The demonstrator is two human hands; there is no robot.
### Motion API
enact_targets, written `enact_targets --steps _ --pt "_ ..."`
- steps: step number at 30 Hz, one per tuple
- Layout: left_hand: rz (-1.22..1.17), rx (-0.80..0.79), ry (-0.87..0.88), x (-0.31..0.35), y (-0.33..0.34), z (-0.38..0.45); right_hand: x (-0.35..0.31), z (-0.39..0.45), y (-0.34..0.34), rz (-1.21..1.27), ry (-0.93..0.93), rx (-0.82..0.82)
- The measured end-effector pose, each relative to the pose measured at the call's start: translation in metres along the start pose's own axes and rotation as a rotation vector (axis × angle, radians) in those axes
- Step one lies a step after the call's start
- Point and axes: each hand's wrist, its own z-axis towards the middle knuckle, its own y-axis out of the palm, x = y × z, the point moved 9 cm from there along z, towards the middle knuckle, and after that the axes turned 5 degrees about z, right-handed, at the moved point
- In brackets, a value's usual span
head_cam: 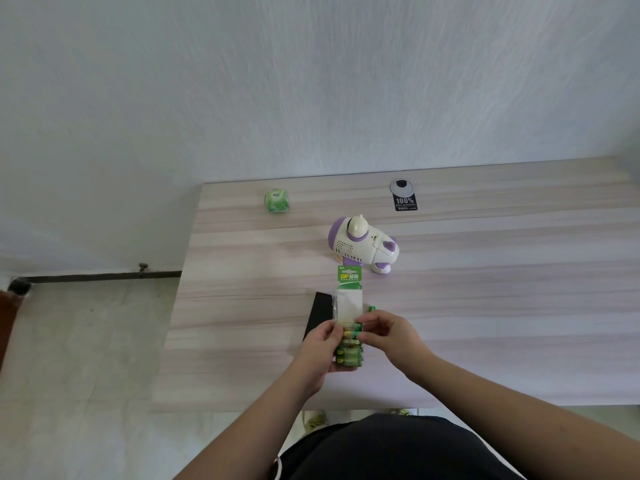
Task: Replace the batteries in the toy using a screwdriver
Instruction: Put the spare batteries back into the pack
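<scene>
Between both grips: battery pack.

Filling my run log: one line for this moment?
left hand: holds battery pack | right hand: pulling a battery out | toy: untouched on table

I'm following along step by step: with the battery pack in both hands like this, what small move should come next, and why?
Probably pull one battery free: the left hand holds the green battery pack from below, and the right hand pinches a battery at its torn side. The toy stands untouched beyond, and no screwdriver is in view.
</scene>
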Motion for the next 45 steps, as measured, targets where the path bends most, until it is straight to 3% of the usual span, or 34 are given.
enact_targets --steps 17,34,39,45 --pt "-0.003 0.008 -0.035 0.004 -0.002 0.004 -0.005 0.004 0.002 -0.1 -0.08 -0.066" --pt "-0.052 -0.011 -0.098 0.009 -0.004 0.012 -0.017 0.007 -0.001 -0.288 -0.19 0.003" --pt "-0.106 -0.011 -0.124 0.005 -0.008 0.013 0.004 0.013 -0.044 -0.292 -0.055 0.34" --pt "-0.116 -0.001 -0.129 0.004 -0.009 0.012 0.044 0.041 -0.047 -0.577 0.151 0.278"
